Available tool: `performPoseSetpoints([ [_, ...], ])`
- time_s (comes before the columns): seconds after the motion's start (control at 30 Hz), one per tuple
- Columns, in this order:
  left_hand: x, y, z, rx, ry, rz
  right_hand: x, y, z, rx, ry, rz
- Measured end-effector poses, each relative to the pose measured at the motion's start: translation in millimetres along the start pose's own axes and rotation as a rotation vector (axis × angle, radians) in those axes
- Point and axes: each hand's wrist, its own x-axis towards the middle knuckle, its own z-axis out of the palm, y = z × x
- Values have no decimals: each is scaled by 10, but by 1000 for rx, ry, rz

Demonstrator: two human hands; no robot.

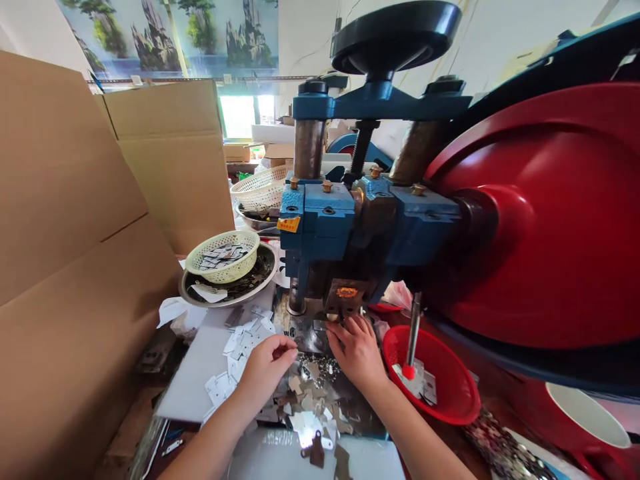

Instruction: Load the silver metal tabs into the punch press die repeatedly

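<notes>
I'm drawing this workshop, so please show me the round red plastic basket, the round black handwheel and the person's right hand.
Round red plastic basket (454, 379): head view, inner wall.
Round black handwheel (395, 33): head view, outer rim.
Person's right hand (358, 350): head view, its back.

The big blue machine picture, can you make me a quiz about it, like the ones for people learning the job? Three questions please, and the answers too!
1. True or false: the red basket is at the far left of the picture.
2. What colour is the biggest wheel? A: green. B: red. C: yellow.
3. Fill the gap: of the person's two hands, the one closer to the front blue machine is the ____ hand.

Key:
1. False; the red basket is right of the middle.
2. B, red.
3. Right; the right hand reaches closer.
</notes>
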Motion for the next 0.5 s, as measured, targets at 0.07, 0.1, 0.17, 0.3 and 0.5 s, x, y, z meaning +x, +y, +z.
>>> performPoseSetpoints([
  [0.07, 54, 8, 10, -2, 9, 14, -39, 3, -17, -19, -14, -26],
  [0.1, 83, 20, 23, -7, 15, 20, -54, 4, -17, -24, -19, -36],
  [0.17, 150, 63, 62, -5, 33, 30, -82, 10, -6, -27, -27, -42],
  [0.3, 319, 212, 186, 62, 89, 90, -135, 72, 29, 48, 27, 13],
  [0.5, 543, 324, 434, 190, 109, 158, -168, 178, 42, 216, 84, 56],
])
